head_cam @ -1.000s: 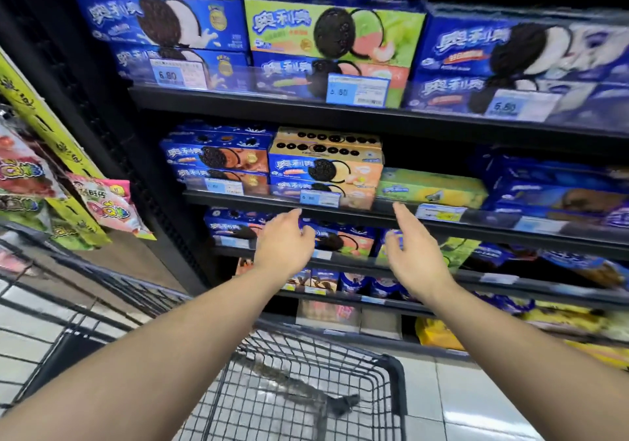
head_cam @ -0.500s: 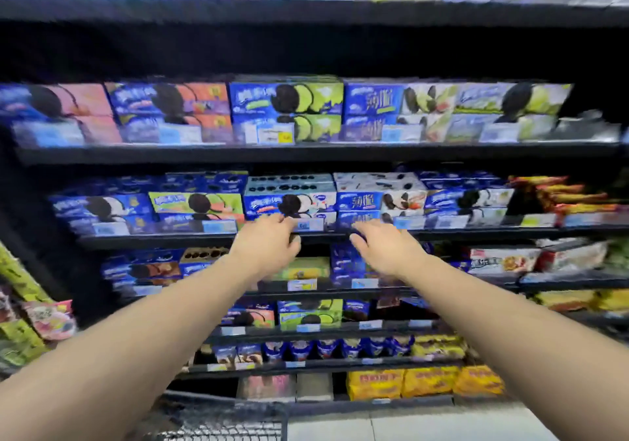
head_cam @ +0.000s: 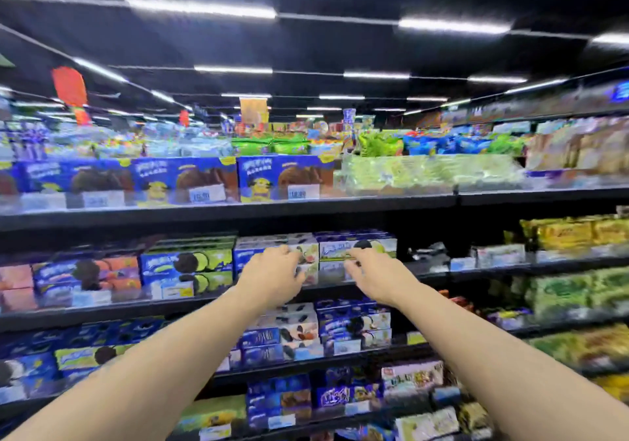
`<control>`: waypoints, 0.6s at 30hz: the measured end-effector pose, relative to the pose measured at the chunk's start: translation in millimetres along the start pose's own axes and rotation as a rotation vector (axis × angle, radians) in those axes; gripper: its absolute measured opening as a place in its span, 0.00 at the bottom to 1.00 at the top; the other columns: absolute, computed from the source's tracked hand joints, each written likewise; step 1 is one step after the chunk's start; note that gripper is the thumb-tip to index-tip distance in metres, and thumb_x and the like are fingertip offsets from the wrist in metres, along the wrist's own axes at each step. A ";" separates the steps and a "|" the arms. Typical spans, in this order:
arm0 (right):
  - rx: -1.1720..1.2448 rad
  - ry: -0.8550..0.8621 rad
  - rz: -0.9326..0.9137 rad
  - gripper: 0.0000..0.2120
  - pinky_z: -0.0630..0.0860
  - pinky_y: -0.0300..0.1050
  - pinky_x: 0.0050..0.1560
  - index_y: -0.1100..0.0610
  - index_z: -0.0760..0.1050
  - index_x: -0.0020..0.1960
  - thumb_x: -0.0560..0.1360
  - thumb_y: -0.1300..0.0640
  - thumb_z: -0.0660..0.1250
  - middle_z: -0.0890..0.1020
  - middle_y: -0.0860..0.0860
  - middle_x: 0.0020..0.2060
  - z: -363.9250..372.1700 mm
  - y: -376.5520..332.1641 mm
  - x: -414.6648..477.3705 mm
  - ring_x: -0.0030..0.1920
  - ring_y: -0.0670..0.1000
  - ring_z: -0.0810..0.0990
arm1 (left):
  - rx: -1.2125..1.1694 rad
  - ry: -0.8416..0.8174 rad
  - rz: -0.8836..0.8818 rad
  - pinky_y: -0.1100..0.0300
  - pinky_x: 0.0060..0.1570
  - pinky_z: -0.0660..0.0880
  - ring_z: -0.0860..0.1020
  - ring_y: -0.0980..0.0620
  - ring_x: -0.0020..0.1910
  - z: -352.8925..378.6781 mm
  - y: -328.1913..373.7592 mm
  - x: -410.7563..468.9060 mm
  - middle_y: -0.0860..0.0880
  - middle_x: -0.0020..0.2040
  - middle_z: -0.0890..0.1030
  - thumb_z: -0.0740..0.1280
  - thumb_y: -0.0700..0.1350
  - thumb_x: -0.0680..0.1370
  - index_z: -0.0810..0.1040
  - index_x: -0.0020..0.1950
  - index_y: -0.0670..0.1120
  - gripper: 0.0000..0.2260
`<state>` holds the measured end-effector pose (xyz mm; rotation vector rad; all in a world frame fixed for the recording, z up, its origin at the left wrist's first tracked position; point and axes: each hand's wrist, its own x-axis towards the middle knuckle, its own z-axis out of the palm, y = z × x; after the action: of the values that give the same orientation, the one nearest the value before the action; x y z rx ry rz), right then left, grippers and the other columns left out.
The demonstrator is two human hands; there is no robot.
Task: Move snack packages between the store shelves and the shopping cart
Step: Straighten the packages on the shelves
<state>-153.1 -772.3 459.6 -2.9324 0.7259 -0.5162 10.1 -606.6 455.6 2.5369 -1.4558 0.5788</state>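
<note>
Both my arms stretch toward the second shelf from the top. My left hand [head_cam: 272, 272] is at the front of a stack of blue-and-white cookie boxes [head_cam: 253, 251], fingers spread and loosely bent, holding nothing. My right hand [head_cam: 376, 274] reaches the neighbouring stack of blue cookie boxes with green-cream cookies [head_cam: 376, 244], fingertips at the lower box front. The picture is blurred, so I cannot tell whether the fingers touch the boxes. The shopping cart is out of view.
Black shelf boards [head_cam: 136, 308] run across the view, packed with cookie boxes. Blue-and-green boxes [head_cam: 187, 265] sit left of my hands, large blue boxes [head_cam: 282, 178] on the top shelf, yellow and green bags [head_cam: 571, 236] at the right. More aisles lie beyond.
My view has tilted up past the top shelf and the cart has dropped out of sight. Both hands have risen from lower shelves to the second shelf from the top.
</note>
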 end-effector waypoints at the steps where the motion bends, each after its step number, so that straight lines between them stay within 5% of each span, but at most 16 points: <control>1: -0.014 0.019 0.006 0.22 0.75 0.56 0.61 0.51 0.69 0.71 0.84 0.42 0.52 0.77 0.56 0.65 -10.4 6.9 2.1 0.65 0.61 0.75 | -0.008 0.018 0.014 0.48 0.55 0.75 0.77 0.42 0.59 -7.8 8.8 9.4 0.47 0.60 0.78 0.57 0.57 0.81 0.74 0.66 0.51 0.18; 18: -0.132 0.103 0.062 0.25 0.70 0.57 0.69 0.49 0.63 0.77 0.84 0.42 0.53 0.72 0.52 0.73 -101.4 120.7 60.9 0.71 0.56 0.71 | -0.074 0.228 0.197 0.46 0.61 0.73 0.71 0.44 0.66 -39.5 122.2 178.3 0.48 0.65 0.75 0.56 0.58 0.82 0.73 0.69 0.50 0.20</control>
<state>-190.0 -906.8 554.9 -3.0111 0.8925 -0.6412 -24.0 -798.3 557.5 2.2027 -1.6180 0.7992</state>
